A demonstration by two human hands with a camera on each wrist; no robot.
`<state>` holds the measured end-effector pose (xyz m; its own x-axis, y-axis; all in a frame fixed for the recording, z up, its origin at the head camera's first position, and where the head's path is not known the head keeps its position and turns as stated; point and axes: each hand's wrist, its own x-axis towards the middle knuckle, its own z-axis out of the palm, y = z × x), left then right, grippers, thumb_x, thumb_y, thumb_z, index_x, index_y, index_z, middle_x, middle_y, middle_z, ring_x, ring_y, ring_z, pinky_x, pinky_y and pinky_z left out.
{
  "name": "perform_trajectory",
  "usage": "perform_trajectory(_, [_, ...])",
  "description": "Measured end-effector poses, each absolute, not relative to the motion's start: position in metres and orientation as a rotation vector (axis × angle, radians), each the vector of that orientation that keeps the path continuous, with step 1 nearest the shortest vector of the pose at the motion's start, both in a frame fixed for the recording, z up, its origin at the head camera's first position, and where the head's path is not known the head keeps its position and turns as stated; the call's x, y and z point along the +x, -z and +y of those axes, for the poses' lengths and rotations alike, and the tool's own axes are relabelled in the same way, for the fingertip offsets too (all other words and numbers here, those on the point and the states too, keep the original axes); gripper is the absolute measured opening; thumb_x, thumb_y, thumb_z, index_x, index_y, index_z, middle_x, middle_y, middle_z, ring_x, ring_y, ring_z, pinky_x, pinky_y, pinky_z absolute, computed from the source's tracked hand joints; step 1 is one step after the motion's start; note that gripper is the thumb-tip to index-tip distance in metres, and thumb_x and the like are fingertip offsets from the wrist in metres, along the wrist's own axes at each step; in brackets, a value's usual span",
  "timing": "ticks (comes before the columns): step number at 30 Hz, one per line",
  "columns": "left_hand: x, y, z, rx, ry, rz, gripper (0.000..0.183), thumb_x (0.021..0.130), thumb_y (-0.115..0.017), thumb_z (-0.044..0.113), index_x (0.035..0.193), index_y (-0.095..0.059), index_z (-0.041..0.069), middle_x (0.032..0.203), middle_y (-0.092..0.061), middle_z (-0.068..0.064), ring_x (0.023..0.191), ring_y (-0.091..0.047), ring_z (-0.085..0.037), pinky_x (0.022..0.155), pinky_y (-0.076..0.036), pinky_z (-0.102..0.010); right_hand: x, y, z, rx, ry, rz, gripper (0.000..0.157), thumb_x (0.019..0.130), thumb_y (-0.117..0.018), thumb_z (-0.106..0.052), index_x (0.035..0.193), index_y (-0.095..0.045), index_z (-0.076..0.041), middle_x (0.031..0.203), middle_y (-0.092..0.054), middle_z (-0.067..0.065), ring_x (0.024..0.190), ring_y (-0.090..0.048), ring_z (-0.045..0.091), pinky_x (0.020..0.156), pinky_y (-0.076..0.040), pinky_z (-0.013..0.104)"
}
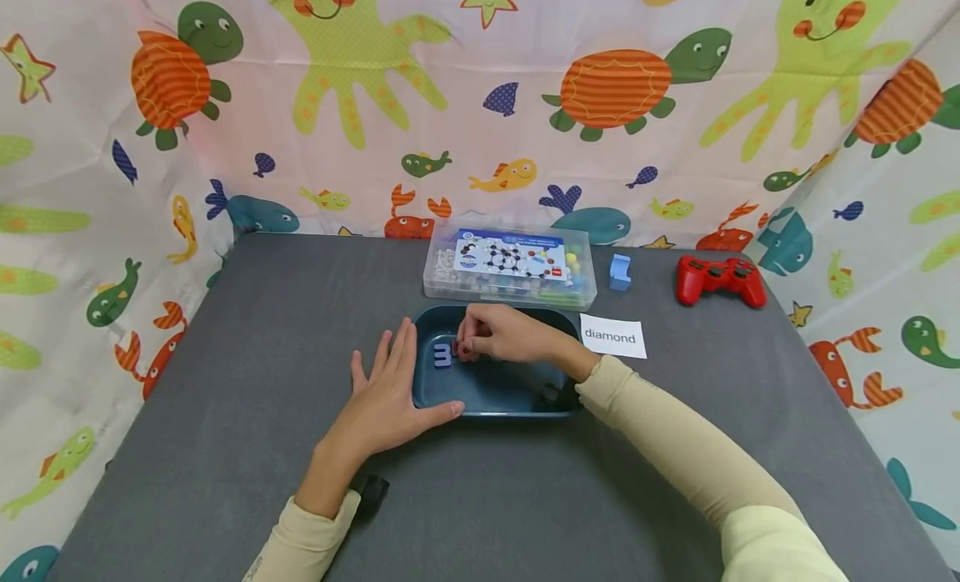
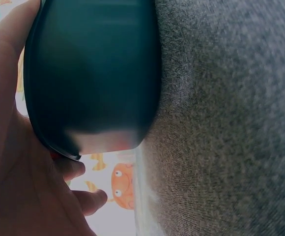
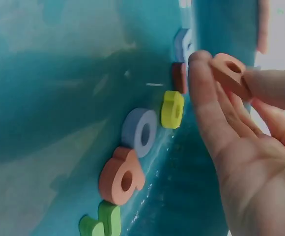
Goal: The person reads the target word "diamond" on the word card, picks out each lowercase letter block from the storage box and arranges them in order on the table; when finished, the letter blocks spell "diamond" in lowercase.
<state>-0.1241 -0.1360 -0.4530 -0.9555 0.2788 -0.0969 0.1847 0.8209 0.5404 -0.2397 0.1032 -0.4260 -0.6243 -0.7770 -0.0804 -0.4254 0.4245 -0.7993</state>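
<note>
My right hand (image 1: pixel 498 332) reaches into a dark blue tray (image 1: pixel 487 392). It pinches an orange letter (image 3: pixel 229 66) with a hole in it between thumb and fingertips. Along the tray floor in the right wrist view lie a dark red piece (image 3: pixel 180 77), a yellow letter (image 3: pixel 172 110), a round blue-grey letter (image 3: pixel 139 132), another orange letter (image 3: pixel 123 177) and a green piece (image 3: pixel 101 221). In the head view a purple-blue m-shaped letter (image 1: pixel 442 356) lies by the tray's left end. My left hand (image 1: pixel 386 398), fingers straight and spread, rests along the tray's left end, thumb at the front rim.
Behind the tray stands a clear plastic box (image 1: pixel 510 269) with a molecule picture on its label. A card (image 1: pixel 612 337) reading "diamond" lies at the tray's right corner. Farther back are a small light-blue block (image 1: pixel 620 273) and a red game controller (image 1: pixel 721 281).
</note>
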Motion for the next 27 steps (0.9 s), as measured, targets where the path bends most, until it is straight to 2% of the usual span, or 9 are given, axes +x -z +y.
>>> perform_trajectory(3, [-0.124, 0.453, -0.135, 0.353, -0.823, 2.823, 0.135, 0.084, -0.068, 0.083, 0.172, 0.000, 0.006, 0.179, 0.004, -0.010, 0.163, 0.003, -0.044, 0.116, 0.014, -0.078, -0.239, 0.422, 0.104, -0.937, 1.182, 2.231, 0.008, 0.109, -0.061, -0.003, 0.102, -0.064, -0.005, 0.099, -0.074, 0.005, 0.086, -0.070, 0.025, 0.078, -0.059, 0.033])
perform_trajectory(7, [-0.124, 0.453, -0.135, 0.347, -0.828, 2.818, 0.135, 0.084, -0.069, 0.082, 0.172, 0.001, 0.006, 0.179, 0.005, -0.010, 0.163, 0.003, -0.044, 0.116, 0.014, -0.078, -0.238, 0.419, 0.108, -0.860, 1.229, 2.255, 0.009, 0.109, -0.061, -0.005, 0.111, -0.069, -0.001, 0.095, -0.072, 0.011, 0.080, -0.065, 0.034, 0.059, -0.053, 0.033])
perform_trajectory(10, [-0.124, 0.453, -0.134, 0.348, -0.829, 2.821, 0.135, 0.085, -0.070, 0.081, 0.172, 0.000, 0.006, 0.179, 0.004, -0.010, 0.163, 0.003, -0.044, 0.116, 0.013, -0.078, -0.239, 0.417, 0.112, -0.819, 1.237, 2.261, 0.018, 0.110, -0.061, -0.009, 0.119, -0.072, 0.002, 0.099, -0.072, 0.018, 0.080, -0.066, 0.036, 0.053, -0.053, 0.042])
perform_trajectory(12, [-0.124, 0.453, -0.134, 0.349, -0.831, 2.823, 0.134, 0.085, -0.071, 0.080, 0.172, 0.000, 0.006, 0.179, 0.004, -0.010, 0.163, 0.003, -0.044, 0.116, 0.013, -0.078, -0.239, 0.414, 0.115, -0.809, 1.252, 2.259, 0.021, 0.110, -0.061, -0.009, 0.122, -0.074, 0.004, 0.100, -0.073, 0.021, 0.082, -0.068, 0.038, 0.059, -0.057, 0.052])
perform_trajectory(14, [-0.124, 0.453, -0.134, 0.353, -0.829, 2.823, 0.134, 0.086, -0.071, 0.079, 0.172, 0.000, 0.006, 0.179, 0.004, -0.010, 0.162, 0.003, -0.045, 0.116, 0.014, -0.078, -0.238, 0.411, 0.118, -0.798, 1.277, 2.250, 0.022, 0.110, -0.062, -0.009, 0.122, -0.074, 0.005, 0.102, -0.074, 0.019, 0.087, -0.070, 0.038, 0.071, -0.060, 0.056])
perform_trajectory(16, [-0.124, 0.453, -0.133, 0.353, -0.826, 2.824, 0.134, 0.086, -0.072, 0.078, 0.172, 0.001, 0.006, 0.179, 0.005, -0.010, 0.162, 0.004, -0.044, 0.116, 0.014, -0.077, -0.238, 0.407, 0.122, -0.799, 1.297, 2.244, 0.022, 0.109, -0.064, -0.008, 0.123, -0.075, 0.005, 0.106, -0.075, 0.017, 0.091, -0.070, 0.038, 0.081, -0.061, 0.054])
perform_trajectory(19, [-0.124, 0.454, -0.133, 0.349, -0.824, 2.828, 0.134, 0.085, -0.072, 0.079, 0.172, 0.000, 0.006, 0.179, 0.004, -0.010, 0.162, 0.004, -0.045, 0.116, 0.014, -0.078, -0.238, 0.401, 0.129, -0.799, 1.329, 2.216, 0.024, 0.107, -0.065, -0.006, 0.126, -0.074, 0.006, 0.115, -0.074, 0.016, 0.101, -0.071, 0.041, 0.092, -0.061, 0.045])
perform_trajectory(23, [-0.123, 0.453, -0.133, 0.351, -0.820, 2.834, 0.135, 0.085, -0.071, 0.080, 0.172, 0.000, 0.006, 0.179, 0.004, -0.011, 0.163, 0.004, -0.044, 0.116, 0.013, -0.078, -0.236, 0.393, 0.143, -0.780, 1.353, 2.196, 0.027, 0.105, -0.067, -0.001, 0.131, -0.073, 0.004, 0.119, -0.073, 0.019, 0.107, -0.069, 0.044, 0.093, -0.060, 0.038])
perform_trajectory(27, [-0.122, 0.452, -0.134, 0.360, -0.807, 2.840, 0.134, 0.086, -0.071, 0.080, 0.172, 0.000, 0.006, 0.179, 0.005, -0.011, 0.163, 0.003, -0.044, 0.116, 0.013, -0.078, -0.232, 0.387, 0.159, -0.744, 1.357, 2.230, 0.032, 0.103, -0.068, 0.002, 0.135, -0.072, 0.002, 0.120, -0.071, 0.019, 0.103, -0.069, 0.034, 0.093, -0.059, 0.035])
